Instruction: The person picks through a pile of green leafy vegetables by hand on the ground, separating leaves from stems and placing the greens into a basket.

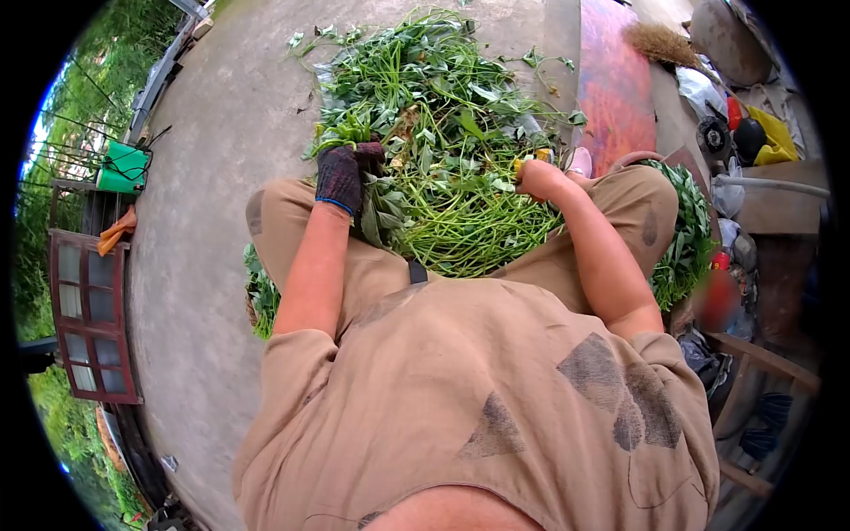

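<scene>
My left hand [340,180], in a dark knitted glove with a blue cuff, is closed around a bunch of leafy green stems [343,133] at the near left side of a large heap. The heap of leafy vines [434,80] spreads over the ground between and beyond my legs, long pale-green stalks lying nearest me. My bare right hand [540,180] is closed on a small yellow-handled tool [544,155] above the heap's right side. The tool's working end cannot be made out among the leaves.
More bundled greens [682,230] lie beside my right knee, and others [261,296] by my left hip. A reddish board [615,88] and a straw broom [660,44] are at upper right, near bags and clutter. A green container [122,166] and a framed window panel [93,314] stand left.
</scene>
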`<state>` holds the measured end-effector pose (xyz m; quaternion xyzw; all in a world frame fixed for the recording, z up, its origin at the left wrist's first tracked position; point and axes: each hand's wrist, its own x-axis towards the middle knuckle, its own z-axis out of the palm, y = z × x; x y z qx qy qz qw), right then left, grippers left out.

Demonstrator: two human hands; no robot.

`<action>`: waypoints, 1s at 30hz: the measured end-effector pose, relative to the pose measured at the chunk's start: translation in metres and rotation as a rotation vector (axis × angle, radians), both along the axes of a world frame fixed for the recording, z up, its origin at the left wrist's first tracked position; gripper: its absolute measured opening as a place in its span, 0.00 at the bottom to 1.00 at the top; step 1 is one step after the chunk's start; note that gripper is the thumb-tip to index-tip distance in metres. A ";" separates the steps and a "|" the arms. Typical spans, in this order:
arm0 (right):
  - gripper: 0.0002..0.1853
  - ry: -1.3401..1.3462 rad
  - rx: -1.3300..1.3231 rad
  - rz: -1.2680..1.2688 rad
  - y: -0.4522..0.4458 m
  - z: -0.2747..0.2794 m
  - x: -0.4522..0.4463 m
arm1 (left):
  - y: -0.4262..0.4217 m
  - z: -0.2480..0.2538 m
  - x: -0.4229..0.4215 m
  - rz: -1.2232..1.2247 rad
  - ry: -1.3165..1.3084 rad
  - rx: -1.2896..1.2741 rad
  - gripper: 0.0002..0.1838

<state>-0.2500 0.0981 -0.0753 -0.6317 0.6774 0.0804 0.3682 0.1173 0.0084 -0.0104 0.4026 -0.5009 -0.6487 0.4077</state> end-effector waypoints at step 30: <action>0.10 -0.556 -0.326 -0.321 0.003 0.071 0.001 | 0.005 0.010 -0.006 -0.178 -0.496 -0.167 0.09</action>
